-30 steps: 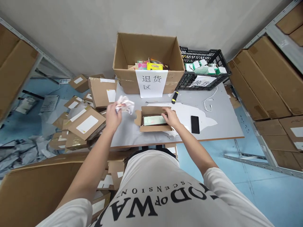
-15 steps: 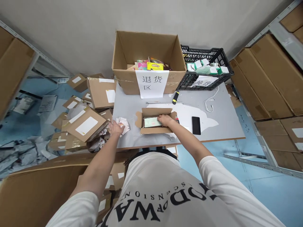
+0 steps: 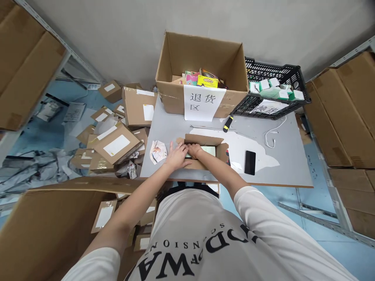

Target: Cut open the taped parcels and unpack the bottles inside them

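Observation:
A small open cardboard box [image 3: 220, 157] stands near the front edge of the table, with a pale green packet [image 3: 209, 150] inside. My left hand [image 3: 177, 156] lies against the left end of this box, fingers spread and thumb stretched along its front side. Reaching into the box from the right, my right hand [image 3: 194, 150] has its fingers bunched near the left end, close to my left fingertips. What those fingers press on is hidden. A crumpled printed paper [image 3: 158, 152] lies on the table just left of my left hand, apart from it.
A big labelled carton [image 3: 171, 97] holding colourful packets stands behind, beside a black crate [image 3: 274, 68] of white-green boxes. A phone [image 3: 250, 162], a yellow-black cutter [image 3: 227, 123] and a white cable [image 3: 274, 134] lie on the table [image 3: 290, 164]. Parcels [image 3: 117, 145] are piled at left.
My left hand has left the crumpled paper and moved right onto the small box. My right hand has shifted toward the box's left end. The view has turned slightly.

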`<state>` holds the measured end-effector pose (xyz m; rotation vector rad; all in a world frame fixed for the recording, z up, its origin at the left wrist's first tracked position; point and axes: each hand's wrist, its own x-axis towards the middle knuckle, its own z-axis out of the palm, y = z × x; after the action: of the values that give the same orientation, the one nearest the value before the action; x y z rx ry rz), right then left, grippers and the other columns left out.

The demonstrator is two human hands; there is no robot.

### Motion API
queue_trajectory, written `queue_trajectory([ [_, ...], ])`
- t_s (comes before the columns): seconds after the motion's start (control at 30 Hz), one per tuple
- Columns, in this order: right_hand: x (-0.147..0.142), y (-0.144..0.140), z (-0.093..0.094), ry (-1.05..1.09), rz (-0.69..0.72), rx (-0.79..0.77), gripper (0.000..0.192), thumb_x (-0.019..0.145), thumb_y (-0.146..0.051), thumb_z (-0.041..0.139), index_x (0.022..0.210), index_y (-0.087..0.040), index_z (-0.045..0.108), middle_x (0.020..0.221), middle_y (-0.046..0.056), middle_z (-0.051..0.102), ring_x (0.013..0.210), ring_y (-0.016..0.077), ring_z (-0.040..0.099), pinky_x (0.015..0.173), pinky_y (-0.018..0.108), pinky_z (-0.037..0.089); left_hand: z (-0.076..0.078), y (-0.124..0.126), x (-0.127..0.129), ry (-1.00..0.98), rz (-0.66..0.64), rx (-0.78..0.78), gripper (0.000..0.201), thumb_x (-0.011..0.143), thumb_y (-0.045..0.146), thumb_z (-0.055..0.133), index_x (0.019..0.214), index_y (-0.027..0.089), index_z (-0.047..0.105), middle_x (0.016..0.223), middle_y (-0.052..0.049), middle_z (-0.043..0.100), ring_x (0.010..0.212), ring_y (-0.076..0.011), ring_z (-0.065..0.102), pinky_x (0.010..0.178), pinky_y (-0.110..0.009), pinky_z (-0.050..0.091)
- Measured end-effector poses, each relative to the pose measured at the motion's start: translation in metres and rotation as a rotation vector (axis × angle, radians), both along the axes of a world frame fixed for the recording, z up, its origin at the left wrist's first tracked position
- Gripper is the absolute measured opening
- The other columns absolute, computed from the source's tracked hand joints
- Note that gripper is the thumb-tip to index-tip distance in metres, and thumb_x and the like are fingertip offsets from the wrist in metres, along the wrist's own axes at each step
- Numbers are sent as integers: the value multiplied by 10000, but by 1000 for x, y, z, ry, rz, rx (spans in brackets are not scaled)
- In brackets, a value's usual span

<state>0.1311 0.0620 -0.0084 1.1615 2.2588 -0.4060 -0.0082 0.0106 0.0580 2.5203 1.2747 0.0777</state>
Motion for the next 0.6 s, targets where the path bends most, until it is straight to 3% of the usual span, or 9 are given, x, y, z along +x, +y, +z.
queue_trajectory([
  [0.17,10,1,-3,51,4,23,843,673,-298,763,1378,-144,327,1282,209,496,1125,296,550,909,394,467,-13,1,-2,49,61,-43,721,781,577,552,1372,185,424,1425,-159,436,1380,-352,257,1102,-640,51],
  [0.37,41,1,17,299,11,85,736,665,-312,720,1289,-140,370,1231,170,517,1088,309,541,892,415,459,-21,7,-5,-2,85,-61,857,771,616,535,1443,149,280,1428,-187,422,1383,-351,255,1097,-643,45],
  [0.5,70,-4,35,532,-42,136,626,643,-284,701,1190,-125,442,1181,148,537,1057,295,535,887,404,460,-25,4,-19,-39,11,-86,1073,703,686,558,1479,89,116,1486,-228,305,1406,-364,189,1089,-643,87],
  [0.6,91,-13,43,692,-152,183,555,637,-262,692,1133,-121,488,1149,140,555,1052,279,538,919,392,445,-25,2,-28,-33,-103,-67,1138,597,695,652,1460,104,203,1484,-229,308,1405,-393,170,1086,-658,48],
])
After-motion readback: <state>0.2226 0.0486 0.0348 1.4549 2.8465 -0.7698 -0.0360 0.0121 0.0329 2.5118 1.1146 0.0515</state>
